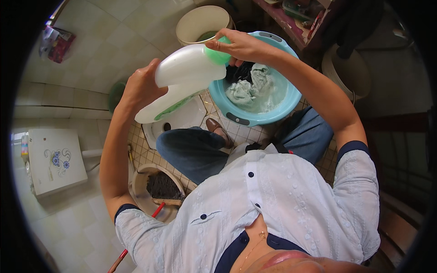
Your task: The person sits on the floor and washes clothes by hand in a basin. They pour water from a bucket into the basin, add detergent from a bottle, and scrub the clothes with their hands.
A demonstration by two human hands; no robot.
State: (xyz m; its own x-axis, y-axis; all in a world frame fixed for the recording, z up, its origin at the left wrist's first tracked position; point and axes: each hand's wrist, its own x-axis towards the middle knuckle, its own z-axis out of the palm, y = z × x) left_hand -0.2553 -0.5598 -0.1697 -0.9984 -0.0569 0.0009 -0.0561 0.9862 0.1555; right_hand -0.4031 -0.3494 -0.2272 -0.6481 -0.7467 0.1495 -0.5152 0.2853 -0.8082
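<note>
A large white plastic detergent bottle [186, 66] with a green label on its lower side is held tilted on its side in front of me. My left hand [143, 83] grips it by its handle. Around the green cap [216, 53] at its other end are the fingers of my right hand [239, 44]. Below and beyond the cap stands a light blue plastic basin [235, 117]. Cloudy, sudsy water fills part of the basin. In it lie pale, wrung-looking wet cloths [242, 92] and a black cloth [240, 71], partly hidden by my right hand.
A cream bucket [205, 24] stands behind the basin. Left of it, a white squat toilet [187, 117] is set in the tiled floor. A bin [140, 181] with dark contents and a red pole [158, 209] are at lower left. Another bucket [358, 73] stands right, below a shelf [283, 20].
</note>
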